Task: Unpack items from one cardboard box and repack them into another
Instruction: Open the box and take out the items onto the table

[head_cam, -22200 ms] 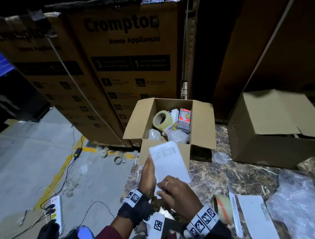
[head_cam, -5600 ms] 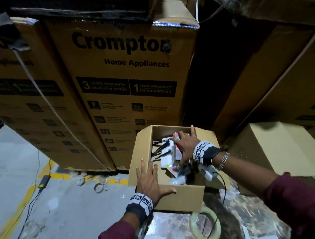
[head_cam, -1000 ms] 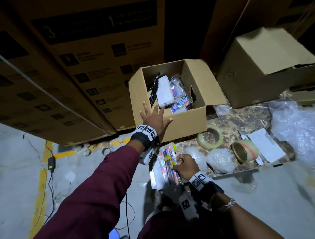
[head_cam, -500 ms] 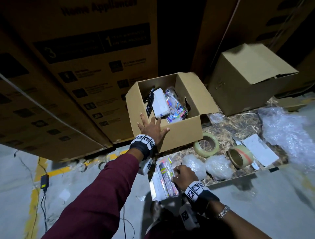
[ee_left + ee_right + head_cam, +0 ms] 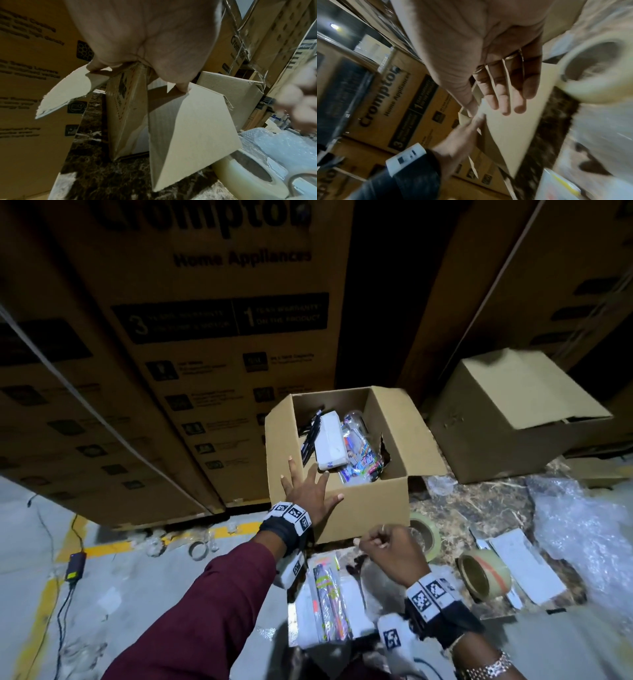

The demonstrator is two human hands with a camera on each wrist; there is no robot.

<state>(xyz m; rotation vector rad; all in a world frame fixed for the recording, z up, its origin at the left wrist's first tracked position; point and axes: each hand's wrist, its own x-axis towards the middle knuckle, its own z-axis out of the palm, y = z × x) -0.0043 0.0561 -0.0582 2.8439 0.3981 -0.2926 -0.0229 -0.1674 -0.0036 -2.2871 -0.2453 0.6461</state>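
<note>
An open cardboard box [image 5: 371, 510] stands on a marble slab and holds a white carton [image 5: 330, 445], colourful packets [image 5: 361, 462] and black pens [image 5: 310, 436]. My left hand [image 5: 308, 493] lies flat with spread fingers on its near left corner; in the left wrist view the palm [image 5: 145, 33] bears on the flaps [image 5: 188, 121]. My right hand [image 5: 390, 549] hovers empty just before the box's front wall [image 5: 513, 128], fingers [image 5: 505, 102] relaxed. Pen packets [image 5: 327, 597] lie on the ground below it. A second cardboard box [image 5: 513, 419] sits at the right, flaps partly down.
Two tape rolls [image 5: 428, 537] [image 5: 483, 577] lie on the slab [image 5: 479, 508] beside the box, with white paper [image 5: 527, 566] and bubble wrap [image 5: 589, 529] further right. Tall appliance cartons [image 5: 212, 337] wall off the back. A cable and adapter [image 5: 76, 566] lie on the floor left.
My right hand set the pen packets down on the ground, let go and rose toward the box front. My left hand stayed on the box corner. The view tilted up.
</note>
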